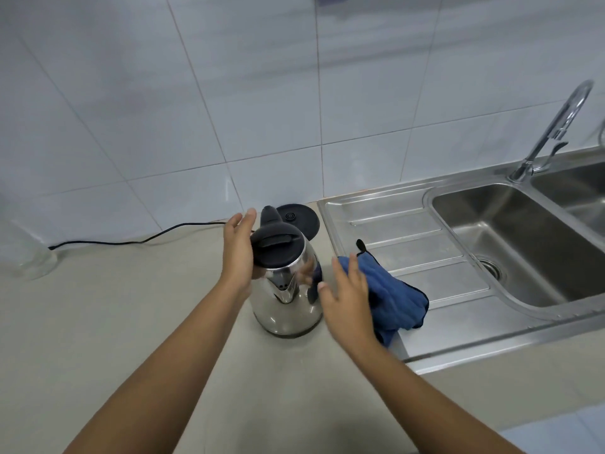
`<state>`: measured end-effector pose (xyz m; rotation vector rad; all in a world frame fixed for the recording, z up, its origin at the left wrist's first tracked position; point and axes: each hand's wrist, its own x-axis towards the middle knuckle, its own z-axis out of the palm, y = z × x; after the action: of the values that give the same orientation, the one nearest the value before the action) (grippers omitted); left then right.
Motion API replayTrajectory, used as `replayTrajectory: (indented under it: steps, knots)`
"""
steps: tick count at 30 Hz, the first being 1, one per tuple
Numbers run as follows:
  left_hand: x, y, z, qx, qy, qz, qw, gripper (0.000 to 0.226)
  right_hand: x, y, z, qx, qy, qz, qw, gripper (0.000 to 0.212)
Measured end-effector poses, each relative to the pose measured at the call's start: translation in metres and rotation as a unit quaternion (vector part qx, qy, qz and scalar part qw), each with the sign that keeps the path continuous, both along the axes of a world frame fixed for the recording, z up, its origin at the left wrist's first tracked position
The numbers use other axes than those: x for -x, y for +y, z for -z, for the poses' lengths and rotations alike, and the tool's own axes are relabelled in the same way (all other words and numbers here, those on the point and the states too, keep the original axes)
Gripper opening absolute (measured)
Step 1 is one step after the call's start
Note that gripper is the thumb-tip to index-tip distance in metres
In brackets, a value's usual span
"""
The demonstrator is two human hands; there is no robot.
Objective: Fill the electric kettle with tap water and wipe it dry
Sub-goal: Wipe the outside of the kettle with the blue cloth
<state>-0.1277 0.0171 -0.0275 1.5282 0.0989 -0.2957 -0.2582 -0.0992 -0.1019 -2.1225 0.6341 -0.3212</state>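
kettle [288,290], a shiny steel one with a black lid, is standing upright on the beige countertop [131,322], just left of the sink's drainboard and in front of its round black base [299,219]. left hand [239,250] is lying flat against the kettle's upper left side, fingers stretched out and touching the lid's edge, not curled around anything. right hand [348,299] is hovering just right of the kettle's body with fingers spread apart, gripping nothing; whether it is touching the metal cannot be told. blue cloth [393,296] is lying bunched behind that hand, spilling from the counter edge onto the drainboard [409,231]. black power cord [131,240] is trailing from the base leftward along the foot of the tiled wall [196,109]. steel sink basin [523,244] is sitting to the right of the drainboard, and a curved chrome tap [556,126] is rising behind it.
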Motion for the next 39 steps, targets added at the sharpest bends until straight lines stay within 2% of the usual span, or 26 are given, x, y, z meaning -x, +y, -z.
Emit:
replayTrajectory:
  steps: [2, 3, 5, 7, 10, 13, 18, 21, 23, 25, 29, 32, 35, 39]
  knots:
    - [-0.010, 0.000, -0.004, -0.007, -0.001, 0.043, 0.999, 0.060, 0.008, 0.028, 0.000, -0.136, -0.046, -0.014, 0.989, 0.064]
    - [-0.013, -0.002, -0.007, -0.017, 0.005, 0.059, 0.998, 0.052, 0.011, 0.041, 0.002, -0.170, -0.050, -0.027, 0.984, 0.072]
    - [-0.013, -0.007, -0.011, -0.038, 0.024, 0.074, 0.996, 0.035, 0.009, 0.058, 0.008, -0.181, -0.046, -0.044, 0.982, 0.090]
    - [-0.011, -0.011, -0.011, -0.072, 0.023, 0.072, 0.995, 0.039, 0.004, 0.064, 0.012, -0.180, -0.041, -0.042, 0.982, 0.100]
    - [-0.005, -0.006, -0.006, -0.056, 0.024, 0.048, 0.997, 0.047, -0.003, 0.060, 0.012, -0.197, -0.050, -0.038, 0.978, 0.097]
    - [0.009, -0.003, 0.006, -0.015, 0.011, 0.028, 0.999, 0.040, -0.006, 0.041, 0.013, -0.207, -0.047, -0.038, 0.977, 0.089]
    - [0.045, 0.000, 0.029, 0.014, -0.014, 0.005, 1.000, 0.039, 0.011, 0.012, 0.029, -0.169, -0.030, -0.099, 0.980, 0.088]
    - [0.041, 0.004, 0.030, -0.037, -0.032, -0.036, 0.998, 0.040, 0.011, 0.004, 0.031, -0.164, -0.025, -0.106, 0.980, 0.090]
    - [0.013, 0.016, 0.020, -0.100, -0.119, -0.051, 0.986, 0.052, 0.002, 0.016, 0.022, -0.136, -0.046, -0.081, 0.986, 0.091]
    - [-0.013, 0.020, 0.021, -0.151, -0.163, -0.034, 0.974, 0.059, 0.001, 0.032, 0.019, -0.128, -0.043, -0.033, 0.990, 0.090]
    - [-0.039, 0.020, 0.018, -0.170, -0.132, 0.085, 0.973, 0.051, 0.002, 0.051, 0.017, -0.192, -0.023, 0.012, 0.981, 0.075]
    - [-0.048, 0.022, 0.009, -0.174, -0.128, 0.109, 0.970, 0.042, -0.001, 0.056, 0.013, -0.232, 0.004, 0.020, 0.972, 0.080]
    - [-0.055, 0.029, 0.013, -0.228, -0.135, 0.115, 0.957, 0.036, 0.000, 0.067, 0.015, -0.315, 0.014, 0.052, 0.948, 0.093]
    - [-0.054, 0.043, 0.018, -0.285, -0.154, 0.133, 0.937, 0.056, 0.001, 0.059, 0.020, -0.345, -0.018, 0.066, 0.936, 0.106]
